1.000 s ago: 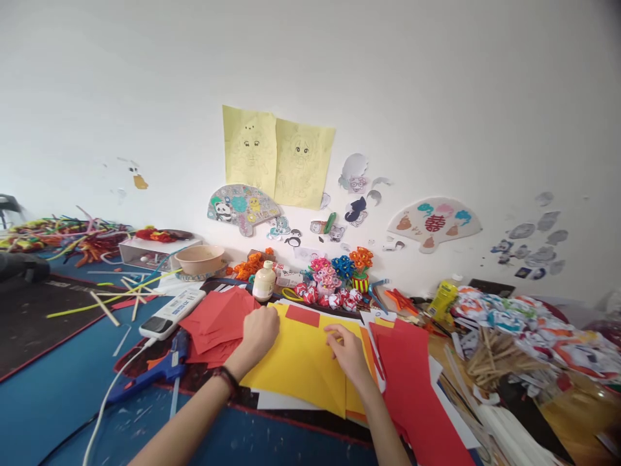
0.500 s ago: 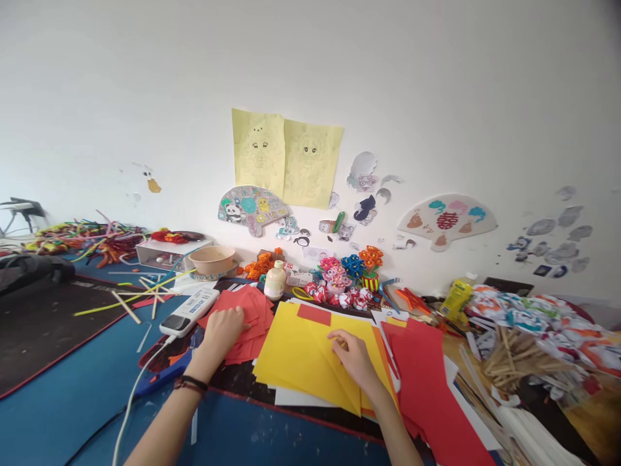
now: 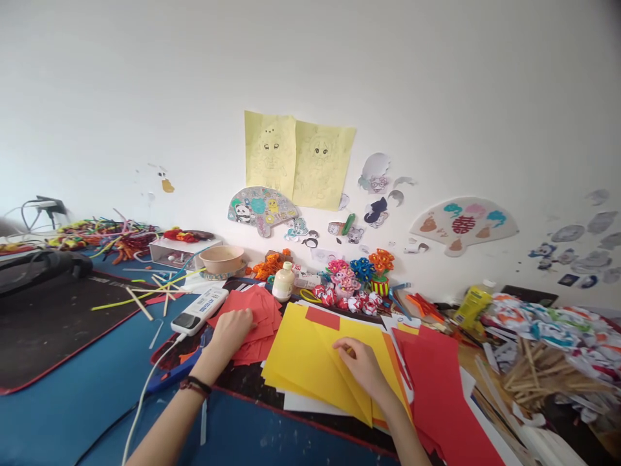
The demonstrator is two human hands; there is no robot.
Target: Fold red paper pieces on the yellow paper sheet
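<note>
My left hand (image 3: pixel 235 328) lies on a pile of small red paper pieces (image 3: pixel 259 312). Its fingers are curled in, and the fingertips are hidden, so I cannot make out what they hold. Over the large yellow paper sheets (image 3: pixel 298 356) is my right hand (image 3: pixel 361 364), its fingers loosely bent and a gap showing between thumb and forefinger, with nothing in it. A red paper rectangle (image 3: pixel 323 318) rests flat at the top of the yellow sheets, just beyond my right hand. White paper peeks out beneath the yellow stack.
Red sheets (image 3: pixel 436 382) lie on the right, beside wooden sticks (image 3: pixel 543 372). A cream bottle (image 3: pixel 283 283) and pipe-cleaner flowers (image 3: pixel 361 268) stand behind the papers. Left of the red pile are a white power strip (image 3: pixel 200 312), a blue glue gun (image 3: pixel 179 370) and cables.
The whole view has shifted a little, so everything sits further right in the picture. Both hands stay over the same papers; my right hand's fingers look slightly more curled.
</note>
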